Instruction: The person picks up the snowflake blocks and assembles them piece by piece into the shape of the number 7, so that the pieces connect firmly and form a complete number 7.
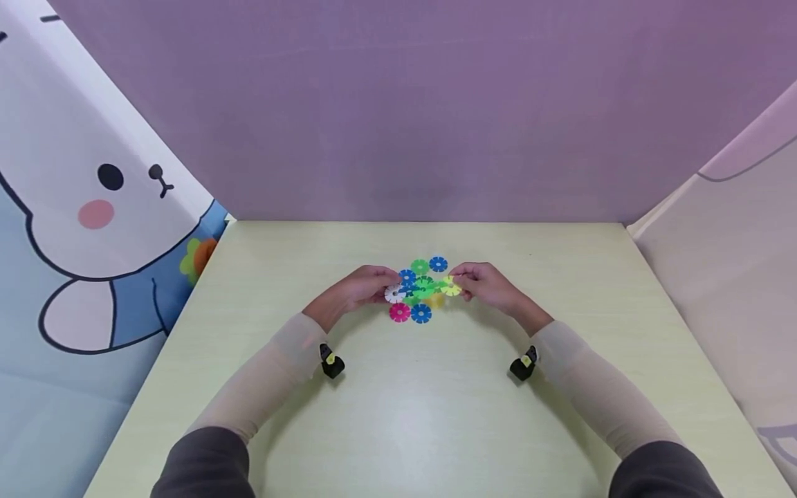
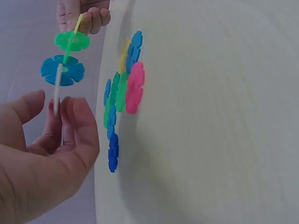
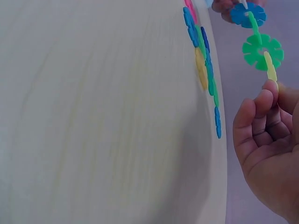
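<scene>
A short chain of slotted plastic discs hangs above the table between my hands. Its parts run from a white disc (image 2: 57,88) through a blue disc (image 2: 70,74) and two green discs, one flat (image 3: 262,51) and one edge-on, to a yellow disc (image 3: 270,66). My right hand (image 1: 488,283) pinches the yellow disc between thumb and forefinger. At the white end is my left hand (image 1: 367,286); its bent fingers touch or nearly touch that disc, while the thumb stands apart from it in the left wrist view.
Under the chain, several loose discs lie grouped on the pale table (image 1: 423,415), among them a pink disc (image 1: 400,312), a blue disc (image 1: 420,313), a green disc (image 1: 420,266) and a yellow disc (image 1: 436,301). A purple panel (image 1: 423,111) rises behind the table's far edge.
</scene>
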Motion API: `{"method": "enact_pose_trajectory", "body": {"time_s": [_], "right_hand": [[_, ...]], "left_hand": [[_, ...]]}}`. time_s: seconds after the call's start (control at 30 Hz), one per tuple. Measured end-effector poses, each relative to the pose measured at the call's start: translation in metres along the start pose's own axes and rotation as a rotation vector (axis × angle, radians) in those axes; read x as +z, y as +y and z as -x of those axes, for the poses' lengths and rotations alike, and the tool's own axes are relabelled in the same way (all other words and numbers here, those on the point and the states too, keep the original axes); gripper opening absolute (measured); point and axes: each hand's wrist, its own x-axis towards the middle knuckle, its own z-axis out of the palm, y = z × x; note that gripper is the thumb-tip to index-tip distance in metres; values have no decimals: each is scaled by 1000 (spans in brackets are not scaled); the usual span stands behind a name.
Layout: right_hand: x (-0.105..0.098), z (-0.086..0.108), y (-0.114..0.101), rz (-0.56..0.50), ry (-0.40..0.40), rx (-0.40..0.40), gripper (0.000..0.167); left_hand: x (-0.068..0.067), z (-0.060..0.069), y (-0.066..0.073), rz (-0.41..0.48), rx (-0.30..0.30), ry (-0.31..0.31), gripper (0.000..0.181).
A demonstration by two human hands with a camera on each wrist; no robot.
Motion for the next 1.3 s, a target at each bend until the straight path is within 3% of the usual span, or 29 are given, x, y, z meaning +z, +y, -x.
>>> {"method": "enact_pose_trajectory", "body": {"time_s": [0.2, 0.4, 0.63, 1.07, 1.3], "right_hand": [[3, -1, -2, 4, -18, -22, 26], [7, 0, -9, 35, -24, -34, 25], [11, -5, -11, 54, -35, -33, 25], [15, -13, -12, 47, -21, -48, 23], [12, -19, -14, 19, 0, -46, 23]], "left_hand": [[5, -5, 9, -134, 7, 14, 41], [12, -6, 17, -234, 31, -23, 41], [19, -3, 24, -347, 114, -66, 35], [19, 0, 21, -348, 100, -95, 27], [17, 1, 21, -270, 15, -100, 35]]}}
